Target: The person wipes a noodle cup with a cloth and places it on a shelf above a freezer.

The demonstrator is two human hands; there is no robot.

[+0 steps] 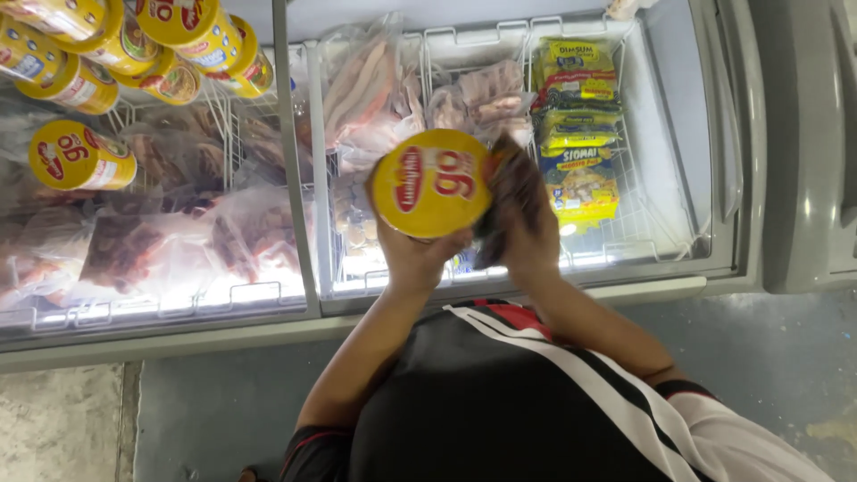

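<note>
My left hand [412, 254] grips a round tub with a yellow lid [431, 183], held up above the open part of a chest freezer [625, 277]. My right hand [527, 241] holds a dark flat packet [507, 192] pressed against the tub's right side. Both hands are close together over the freezer's front rim. Below them my dark shirt with white and red stripes fills the lower frame.
Several more yellow tubs [80, 156] lie on the freezer's glass lid [161, 241] at left. Inside are wire baskets with clear bags of frozen meat [361, 85] and stacked yellow packets [578, 134]. A grey cabinet [808, 143] stands at right. Grey floor [768, 357] runs below.
</note>
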